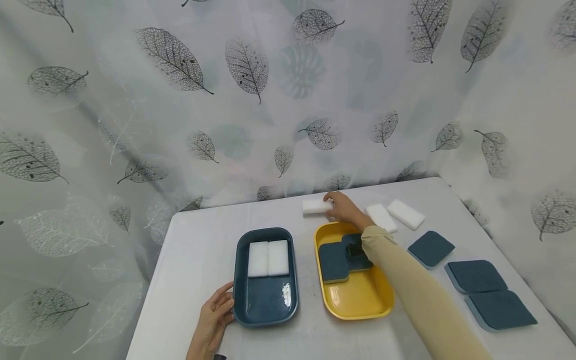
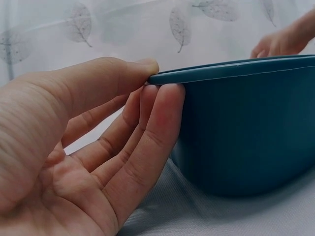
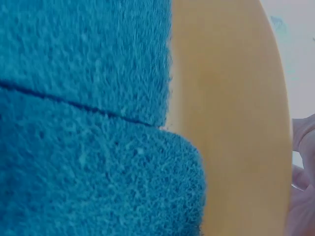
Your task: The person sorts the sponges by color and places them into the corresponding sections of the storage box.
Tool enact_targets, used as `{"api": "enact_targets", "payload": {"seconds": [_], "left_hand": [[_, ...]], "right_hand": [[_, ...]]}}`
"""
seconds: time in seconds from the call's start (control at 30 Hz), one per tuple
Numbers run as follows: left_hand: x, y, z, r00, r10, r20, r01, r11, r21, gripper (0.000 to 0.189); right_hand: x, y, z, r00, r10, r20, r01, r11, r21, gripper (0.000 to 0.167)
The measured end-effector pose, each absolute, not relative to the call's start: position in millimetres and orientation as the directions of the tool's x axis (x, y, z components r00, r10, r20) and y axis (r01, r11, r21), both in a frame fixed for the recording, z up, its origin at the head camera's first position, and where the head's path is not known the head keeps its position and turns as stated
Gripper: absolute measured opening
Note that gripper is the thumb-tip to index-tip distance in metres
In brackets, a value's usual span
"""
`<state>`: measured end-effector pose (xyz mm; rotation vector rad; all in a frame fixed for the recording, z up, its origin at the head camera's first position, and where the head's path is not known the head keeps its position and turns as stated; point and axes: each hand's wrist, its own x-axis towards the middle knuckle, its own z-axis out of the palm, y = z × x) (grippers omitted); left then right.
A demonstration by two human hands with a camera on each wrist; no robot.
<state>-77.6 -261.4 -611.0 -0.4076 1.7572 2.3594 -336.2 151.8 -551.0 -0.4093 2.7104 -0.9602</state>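
Observation:
My left hand (image 1: 213, 317) pinches the left rim of a dark blue tray (image 1: 266, 300), thumb on top and fingers below the lip in the left wrist view. Two white sponges (image 1: 268, 259) lie side by side in the tray's far half. Beyond the yellow tray (image 1: 360, 302), my right hand (image 1: 343, 207) has its thumb and fingers around the right end of another white sponge (image 1: 314, 206). Dark blue scouring sponges (image 1: 333, 262) lie in the yellow tray under my right forearm. Close up, the right wrist view shows these blue sponges (image 3: 88, 167).
Two more white sponges (image 1: 381, 218) lie on the table to the right of my right hand. Along the right side are a dark blue sponge (image 1: 431, 248) and two others (image 1: 478, 276) near the table edge. A leaf-patterned curtain (image 1: 252, 125) hangs behind.

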Motion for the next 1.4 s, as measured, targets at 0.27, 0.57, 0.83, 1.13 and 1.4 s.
{"api": "enact_targets", "payload": {"seconds": [0.27, 0.57, 0.83, 1.13, 1.4], "left_hand": [[-77, -261, -609, -0.944, -0.027, -0.329, -0.308, -0.289, 0.906, 0.038], [-76, -261, -610, -0.943, -0.023, -0.332, -0.312, -0.294, 0.904, 0.038], [-77, -261, -608, -0.936, -0.028, -0.351, -0.328, -0.288, 0.900, 0.037], [-78, -261, -607, -0.934, -0.039, -0.354, -0.332, -0.263, 0.906, 0.037], [-77, -262, -611, -0.928, -0.043, -0.371, -0.350, -0.250, 0.903, 0.038]], "right_hand": [[-320, 141, -540, -0.929, -0.368, -0.044, -0.230, 0.665, -0.710, 0.041], [-288, 113, -524, -0.918, -0.396, 0.013, -0.271, 0.602, -0.751, 0.037], [-262, 102, -511, -0.916, -0.397, 0.059, -0.284, 0.536, -0.795, 0.039], [-224, 88, -506, -0.920, -0.391, 0.034, -0.229, 0.465, -0.855, 0.036], [-193, 79, -504, -0.932, -0.363, -0.011, -0.163, 0.445, -0.881, 0.034]]}}
